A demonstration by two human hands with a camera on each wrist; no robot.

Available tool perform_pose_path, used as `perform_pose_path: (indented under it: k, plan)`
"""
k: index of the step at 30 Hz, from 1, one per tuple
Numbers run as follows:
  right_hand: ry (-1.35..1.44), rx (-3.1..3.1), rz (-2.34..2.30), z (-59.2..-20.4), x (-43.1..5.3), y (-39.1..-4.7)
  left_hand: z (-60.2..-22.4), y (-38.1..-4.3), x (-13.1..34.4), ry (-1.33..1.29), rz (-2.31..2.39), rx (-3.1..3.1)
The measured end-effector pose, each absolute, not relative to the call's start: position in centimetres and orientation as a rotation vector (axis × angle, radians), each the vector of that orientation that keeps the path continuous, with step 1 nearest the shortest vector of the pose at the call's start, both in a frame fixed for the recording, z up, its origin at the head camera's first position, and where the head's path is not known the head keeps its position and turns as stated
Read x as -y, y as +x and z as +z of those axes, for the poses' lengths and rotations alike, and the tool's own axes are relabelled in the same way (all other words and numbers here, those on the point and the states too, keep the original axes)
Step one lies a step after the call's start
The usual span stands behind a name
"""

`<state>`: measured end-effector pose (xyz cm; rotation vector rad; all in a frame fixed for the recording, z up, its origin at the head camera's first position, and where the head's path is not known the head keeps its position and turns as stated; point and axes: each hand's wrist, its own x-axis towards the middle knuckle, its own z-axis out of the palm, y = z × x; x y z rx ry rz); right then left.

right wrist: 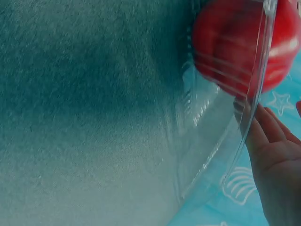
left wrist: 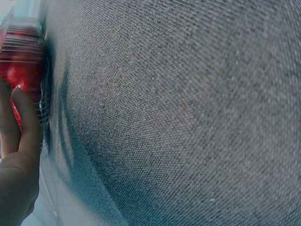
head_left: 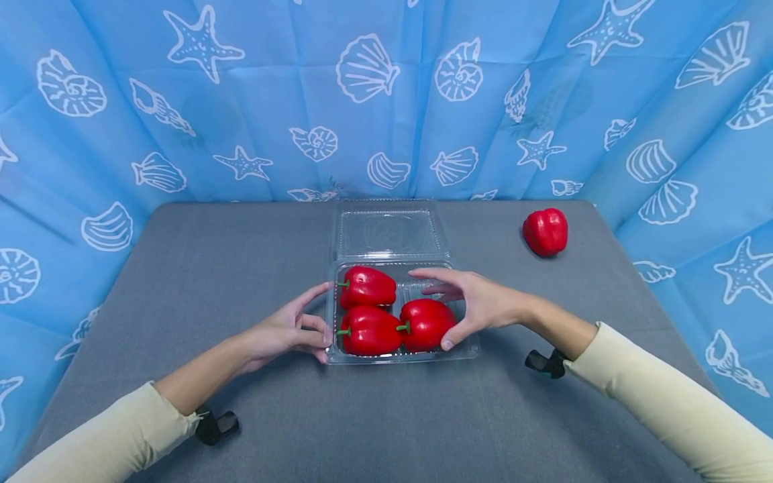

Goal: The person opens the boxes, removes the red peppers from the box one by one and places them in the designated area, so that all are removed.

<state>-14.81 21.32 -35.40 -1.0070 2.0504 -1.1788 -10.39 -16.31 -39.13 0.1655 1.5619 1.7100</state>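
A clear plastic clamshell container [head_left: 404,361] lies with its lid folded back, holding three red bell peppers. Two of them, the back-left pepper [head_left: 370,287] and the front-left pepper [head_left: 373,331], have green stems pointing left. The third, the front-right pepper [head_left: 425,323], sits beside my right hand [head_left: 486,300]; the thumb is at its right side and the fingers stretch over the back-right part of the container. My left hand [head_left: 280,334] touches the container's left side with extended fingers. Through the clear wall in the right wrist view shows a red pepper [right wrist: 230,47].
The transparent lid [head_left: 386,231] reaches to the table's back edge. Another red bell pepper [head_left: 545,232] rests at the back right of the grey cloth-covered table [head_left: 241,268]. A blue curtain [head_left: 398,134] with white shells and starfish hangs around the back and sides.
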Motion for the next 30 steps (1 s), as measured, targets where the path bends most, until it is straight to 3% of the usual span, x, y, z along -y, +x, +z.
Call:
perform_pose_path:
  k: [30]
  plan:
    - [-0.994,-2.067,-1.032,-35.31,-20.32,-14.79,-38.98,-10.45,16.21,0.155,1.707,-1.560]
